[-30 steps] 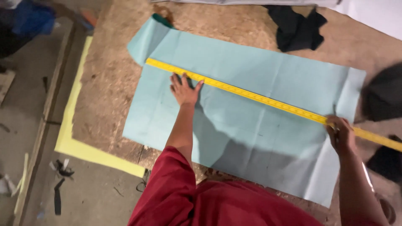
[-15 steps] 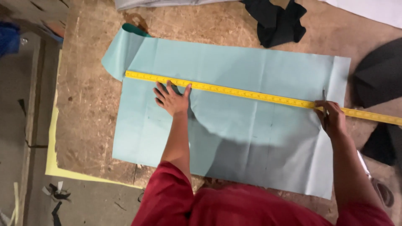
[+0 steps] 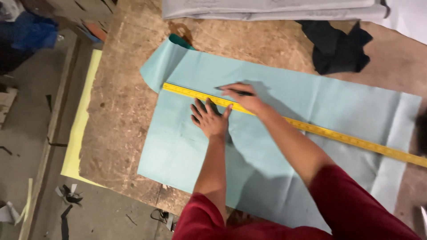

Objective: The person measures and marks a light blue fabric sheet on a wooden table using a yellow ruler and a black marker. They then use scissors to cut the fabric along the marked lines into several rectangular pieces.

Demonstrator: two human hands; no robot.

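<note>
A large pale teal sheet lies flat on a chipboard table, its top left corner curled over. A long yellow ruler runs across the sheet from upper left to lower right. My left hand presses flat, fingers spread, on the ruler's lower edge near its left end. My right hand sits just above the ruler beside it and grips a thin dark pen whose tip touches the sheet along the ruler's upper edge.
Black fabric scraps lie at the back right of the table. Folded grey sheets rest along the far edge. A yellow sheet hangs off the table's left side. Scraps litter the floor at lower left.
My right hand has left the ruler's right end and come across to the left, beside my left hand, with the pen at the ruler's edge. The left hand stays pressed on the ruler.
</note>
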